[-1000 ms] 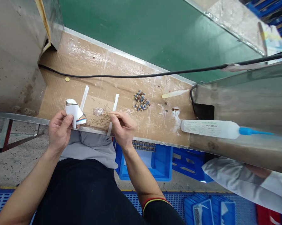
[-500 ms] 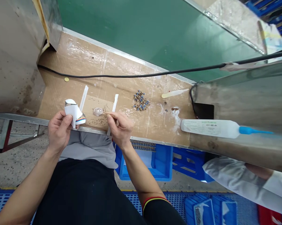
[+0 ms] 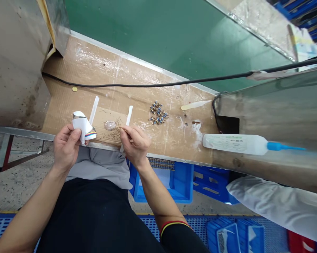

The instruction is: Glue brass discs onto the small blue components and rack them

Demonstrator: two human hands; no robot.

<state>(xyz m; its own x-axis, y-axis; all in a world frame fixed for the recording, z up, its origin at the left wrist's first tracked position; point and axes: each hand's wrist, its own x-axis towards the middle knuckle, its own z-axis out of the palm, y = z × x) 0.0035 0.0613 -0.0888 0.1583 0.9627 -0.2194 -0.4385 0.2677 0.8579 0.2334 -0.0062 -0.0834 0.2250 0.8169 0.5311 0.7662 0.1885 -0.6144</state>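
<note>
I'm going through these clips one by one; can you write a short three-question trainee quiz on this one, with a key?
1. What does the left hand hold?
2. True or false: in the picture, the pile of small blue-and-brass-coloured parts lies to the right of both white tape strips.
3. Which lies between those strips?
A) flat yellow disc
B) small round clear object
C) white plastic bottle with blue nozzle

Key:
1. A folded white paper-like piece with coloured stripes.
2. True.
3. B.
</note>
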